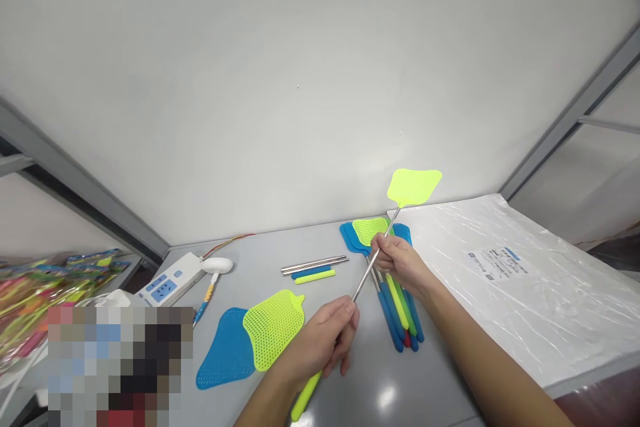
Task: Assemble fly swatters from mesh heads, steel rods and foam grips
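Currently, with left hand (327,333) and right hand (403,261), we pinch the metal shaft (367,276) of one tilted yellow-green swatter (414,187).

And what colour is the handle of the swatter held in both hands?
The handle is bright yellow-green, best seen in the head camera view.

Open tabletop (260,257) left of rods (315,265), swatter pile (400,307) obstructing rightward

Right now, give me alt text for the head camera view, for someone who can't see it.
The left hand and right hand hold a yellow-green fly swatter above a gray table. Around them lie other swatters, two swatter heads and metal rods.
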A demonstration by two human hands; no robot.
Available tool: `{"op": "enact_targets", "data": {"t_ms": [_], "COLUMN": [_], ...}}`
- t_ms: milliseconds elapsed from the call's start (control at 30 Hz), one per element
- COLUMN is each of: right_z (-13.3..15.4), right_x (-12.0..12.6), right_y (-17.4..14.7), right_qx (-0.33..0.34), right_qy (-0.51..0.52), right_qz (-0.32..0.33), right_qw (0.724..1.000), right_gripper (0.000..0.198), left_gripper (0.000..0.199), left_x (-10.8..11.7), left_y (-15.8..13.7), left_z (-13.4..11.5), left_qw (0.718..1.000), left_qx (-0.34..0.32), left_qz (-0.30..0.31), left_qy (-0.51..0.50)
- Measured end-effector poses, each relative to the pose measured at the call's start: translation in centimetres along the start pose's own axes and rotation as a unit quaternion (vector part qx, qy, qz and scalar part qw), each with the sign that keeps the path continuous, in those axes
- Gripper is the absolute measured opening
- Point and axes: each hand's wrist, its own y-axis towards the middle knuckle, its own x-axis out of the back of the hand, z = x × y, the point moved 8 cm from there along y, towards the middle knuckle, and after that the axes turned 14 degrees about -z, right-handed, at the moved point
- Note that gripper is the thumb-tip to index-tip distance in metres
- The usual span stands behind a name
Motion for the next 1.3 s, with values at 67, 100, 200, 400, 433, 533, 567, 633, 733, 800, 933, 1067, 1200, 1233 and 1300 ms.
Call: {"op": "enact_targets", "data": {"t_ms": [67,100,200,400,433,533,567,633,733,800,933,1067,1200,1233,1300], "right_z": [-0.5,-0.7,-1.1,0.5,1.0,2.7,3.1,3.6,4.1,4.6,6.2,7.4,8.2,8.3,8.3], "right_x": [-1.4,-2.2,-4.3,-2.9,-2.1,0.5,1.1,2.1,3.3,4.3,7.1,8.6,7.6,7.1,5.5], "right_y": [-0.7,-1.3,-2.7,-2.4,-2.2,-1.5,-1.4,-1.3,-1.1,-1.0,-0.8,-1.1,-2.1,-2.6,-4.0], "right_qx": [-0.013,-0.021,-0.029,0.027,0.042,0.085,0.095,0.109,0.123,0.133,0.163,0.175,0.179,0.184,0.187], "right_qy": [-0.028,-0.046,-0.089,-0.107,-0.103,-0.089,-0.086,-0.081,-0.063,-0.043,0.006,0.024,0.028,0.033,0.034], "right_qz": [0.047,0.075,0.137,0.108,0.092,0.047,0.037,0.019,-0.014,-0.044,-0.117,-0.160,-0.178,-0.184,-0.189], "right_qw": [0.998,0.996,0.986,0.988,0.990,0.991,0.991,0.991,0.990,0.989,0.980,0.971,0.967,0.965,0.963], "right_gripper": [0.035,0.033,0.029,0.023,0.023,0.024,0.025,0.025,0.026,0.026,0.026,0.026,0.023,0.022,0.021], "left_gripper": [0.033,0.033,0.033,0.032,0.033,0.036,0.035,0.036,0.038,0.039,0.043,0.043,0.039,0.039,0.039], "left_x": [0.1,0.1,0.0,-0.3,-0.4,-0.5,-0.6,-0.7,-0.5,0.0,1.3,2.4,2.9,3.0,3.0], "left_y": [-0.1,-0.1,-0.2,-0.7,-0.8,-0.8,-0.8,-0.9,-1.1,-1.3,-1.7,-2.1,-2.8,-3.0,-3.6], "left_z": [-0.1,-0.2,-0.5,-1.5,-1.5,-1.5,-1.4,-1.5,-1.6,-1.7,-2.7,-3.9,-4.7,-5.0,-5.3], "left_qw": [1.000,1.000,0.999,0.998,0.998,0.995,0.994,0.992,0.987,0.979,0.943,0.895,0.876,0.873,0.869], "left_qx": [-0.011,-0.015,-0.026,-0.032,-0.027,-0.014,-0.013,-0.016,-0.023,-0.022,-0.055,-0.091,-0.104,-0.109,-0.120], "left_qz": [-0.005,-0.004,0.006,0.039,0.045,0.056,0.058,0.063,0.057,0.042,0.011,-0.033,-0.075,-0.087,-0.108], "left_qy": [-0.009,-0.013,-0.018,0.025,0.037,0.076,0.087,0.106,0.151,0.200,0.328,0.435,0.466,0.467,0.468]}}
